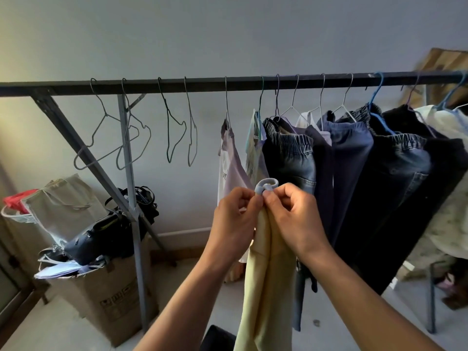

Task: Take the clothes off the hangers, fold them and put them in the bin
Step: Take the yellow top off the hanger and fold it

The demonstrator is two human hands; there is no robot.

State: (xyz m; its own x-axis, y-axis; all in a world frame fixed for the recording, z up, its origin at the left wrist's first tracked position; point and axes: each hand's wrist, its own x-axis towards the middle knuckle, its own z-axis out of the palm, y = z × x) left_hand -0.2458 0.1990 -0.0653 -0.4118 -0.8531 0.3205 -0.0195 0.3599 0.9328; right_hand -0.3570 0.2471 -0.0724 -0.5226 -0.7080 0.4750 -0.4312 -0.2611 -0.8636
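Observation:
A pale yellow garment [266, 279] hangs down in front of me, gathered at its top. My left hand [235, 221] and my right hand [293, 219] both pinch that top edge, fingers curled, around a small light blue clip [268, 186] that sticks up between them. Behind, a dark rail [202, 83] carries several bare wire hangers [111, 138] on the left. To the right hang a lilac top [231, 165], dark jeans [291, 155], navy trousers [349, 158] and more dark clothes [410, 173].
A cardboard box [111, 295] stuffed with bags and papers stands at the lower left beside the rack's grey post [134, 224]. A beige bag [63, 206] and a red item sit further left. A dark object [217, 338] lies at the bottom edge.

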